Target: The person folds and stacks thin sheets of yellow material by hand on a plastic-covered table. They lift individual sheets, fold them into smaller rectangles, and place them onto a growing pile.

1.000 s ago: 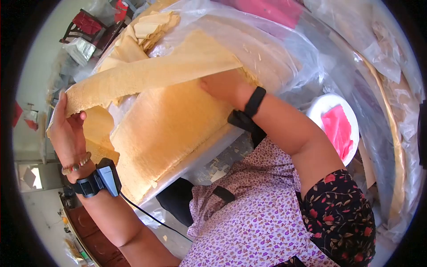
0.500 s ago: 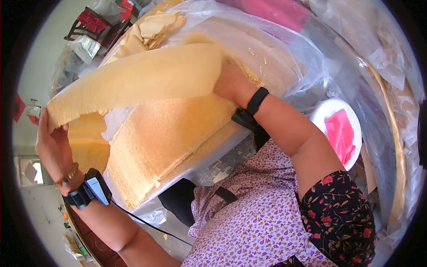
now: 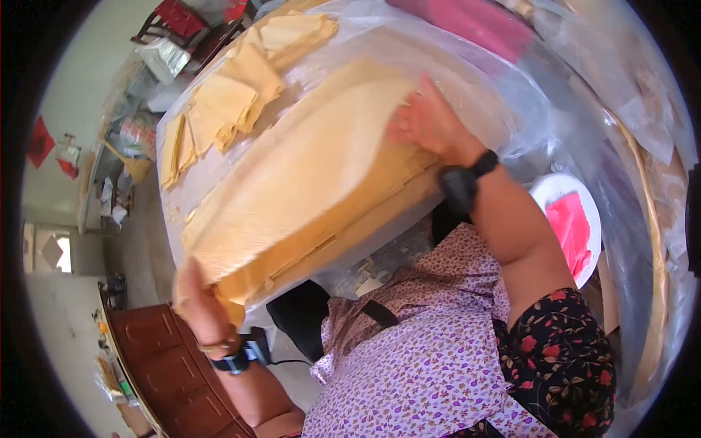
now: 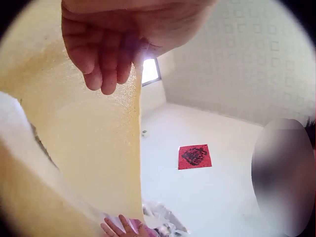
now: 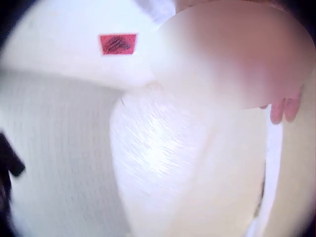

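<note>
A thin, wide yellow sheet like tofu skin (image 3: pixel 292 168) billows over a stack of similar sheets (image 3: pixel 365 208) on the plastic-covered table. My left hand (image 3: pixel 201 303) is at the sheet's near-left end, blurred in the head view. In the left wrist view, the fingers of my left hand (image 4: pixel 108 54) pinch the edge of the hanging sheet (image 4: pixel 94 143). At the far-right end, my right hand (image 3: pixel 431 124) has its thumb raised and fingers loosely extended beside the sheet's edge. Its fingers are spread in the left wrist view. Blur hides much of it in the right wrist view.
Folded yellow pieces (image 3: pixel 226 95) lie in a row along the table's far-left side. A white bucket (image 3: pixel 595 219) with a pink cloth (image 3: pixel 568 230) stands to the right. Clear plastic (image 3: pixel 533 109) drapes the right side. A brown cabinet (image 3: pixel 171 350) stands at lower left.
The sheet, earlier lifted and stretched between both hands, now spreads lower over the stack. My left hand first went out left, then came down and right; my right hand moved right and its fingers loosened.
</note>
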`<state>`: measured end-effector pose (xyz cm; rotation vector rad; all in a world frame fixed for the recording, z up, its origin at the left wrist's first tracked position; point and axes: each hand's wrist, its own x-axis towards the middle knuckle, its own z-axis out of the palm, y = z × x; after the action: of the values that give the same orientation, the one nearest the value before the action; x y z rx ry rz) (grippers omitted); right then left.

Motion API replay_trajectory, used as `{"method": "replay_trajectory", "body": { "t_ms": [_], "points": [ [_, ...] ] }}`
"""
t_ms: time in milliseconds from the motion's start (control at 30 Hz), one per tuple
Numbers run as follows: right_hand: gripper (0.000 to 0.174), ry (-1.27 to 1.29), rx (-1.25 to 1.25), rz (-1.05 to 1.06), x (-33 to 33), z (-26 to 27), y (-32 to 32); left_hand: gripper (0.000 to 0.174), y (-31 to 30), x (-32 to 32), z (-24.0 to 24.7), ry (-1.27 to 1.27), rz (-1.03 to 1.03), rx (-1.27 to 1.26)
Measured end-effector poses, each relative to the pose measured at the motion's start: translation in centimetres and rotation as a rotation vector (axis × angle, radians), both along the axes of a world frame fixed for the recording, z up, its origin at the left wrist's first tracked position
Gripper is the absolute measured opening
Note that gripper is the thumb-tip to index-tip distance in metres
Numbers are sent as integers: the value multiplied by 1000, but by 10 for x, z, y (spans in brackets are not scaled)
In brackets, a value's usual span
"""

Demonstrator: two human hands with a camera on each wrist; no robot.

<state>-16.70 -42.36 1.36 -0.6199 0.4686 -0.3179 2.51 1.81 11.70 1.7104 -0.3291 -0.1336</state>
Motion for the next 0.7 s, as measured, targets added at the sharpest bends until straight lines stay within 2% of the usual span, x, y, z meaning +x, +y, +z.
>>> {"method": "replay_trajectory", "body": {
  "t_ms": [67,133,200,267,300,400,500,600,633,700],
  "points": [
    [74,-120,-4,70,-20,-10,3,52,18,-28,-50,163,-18,-20],
    [68,-66,-16,155,-43,-2,10,49,14,-74,-65,468,-72,-17],
    [54,261,-485,198,-66,-39,-9,49,26,-92,-87,611,-269,-114],
    [38,401,-672,303,-75,-40,-19,49,27,-101,-103,660,-112,-504],
    [38,419,-714,277,-75,-37,-24,49,30,-99,-108,660,-28,-695],
    [43,453,-740,143,-77,-22,-41,47,62,-68,-118,685,148,-842],
    [49,474,-584,43,-88,-33,-52,44,89,-44,-151,652,285,-572],
    [50,695,-623,119,-106,-38,-32,41,79,-44,-140,440,317,-366],
    [49,762,-631,57,-105,-33,-23,39,75,-43,-135,344,347,-313],
    [48,633,-656,46,-114,-58,-71,36,62,-35,-132,160,379,-207]
  ]
}}
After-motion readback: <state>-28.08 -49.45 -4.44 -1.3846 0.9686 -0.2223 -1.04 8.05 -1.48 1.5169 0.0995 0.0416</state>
